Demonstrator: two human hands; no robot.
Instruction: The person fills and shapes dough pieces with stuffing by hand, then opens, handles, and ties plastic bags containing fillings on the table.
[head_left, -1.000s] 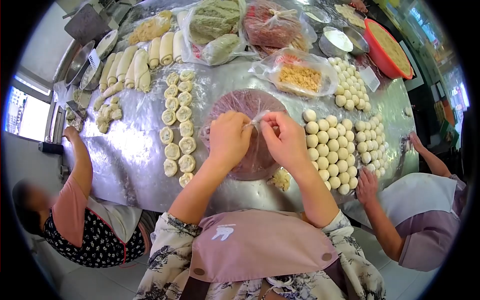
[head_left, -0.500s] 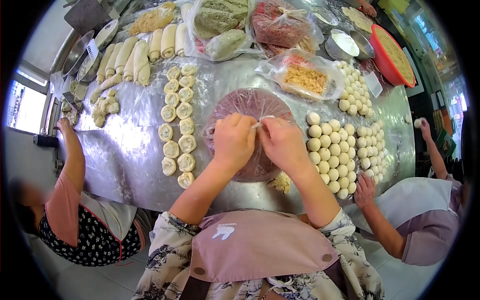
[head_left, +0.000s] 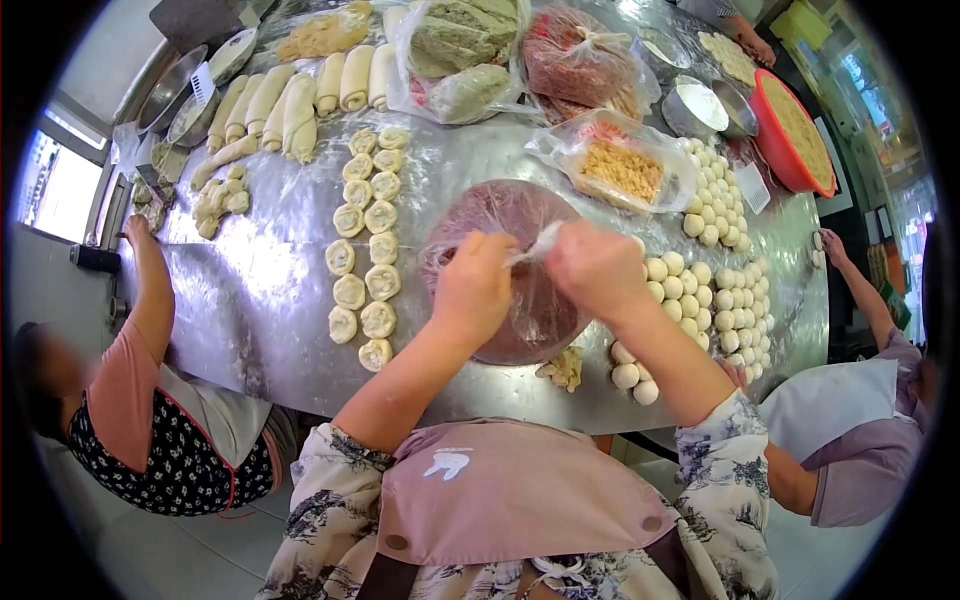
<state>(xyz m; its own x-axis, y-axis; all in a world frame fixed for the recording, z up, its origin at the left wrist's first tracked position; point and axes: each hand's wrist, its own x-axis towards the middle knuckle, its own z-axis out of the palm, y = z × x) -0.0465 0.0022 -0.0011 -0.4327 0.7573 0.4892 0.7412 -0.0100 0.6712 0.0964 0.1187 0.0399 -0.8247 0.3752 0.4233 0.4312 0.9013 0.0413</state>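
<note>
A large round mass of dark reddish filling in a clear plastic bag (head_left: 535,325) rests on the metal table in front of me. Above it, my left hand (head_left: 478,285) is closed on the gathered neck of the bag. My right hand (head_left: 598,268) grips the twisted plastic just to the right, its fingers slightly blurred. A short stretch of plastic shows between my hands. Two columns of spiral dough pieces (head_left: 381,281) lie left of the bag. Rows of round dough balls (head_left: 690,290) sit to its right, partly hidden by my right forearm.
A co-worker's hand (head_left: 138,228) is at the table's left edge, another person's hand (head_left: 832,247) at the right. Behind the bag are a tray of orange crumbs (head_left: 620,170), bagged green filling (head_left: 460,40), dough rolls (head_left: 300,120) and a red basin (head_left: 768,150).
My hands have moved slightly apart, pulling the plastic neck out between them. My right hand has turned and shifted right. The co-worker's raised hand at the right has come down to the table.
</note>
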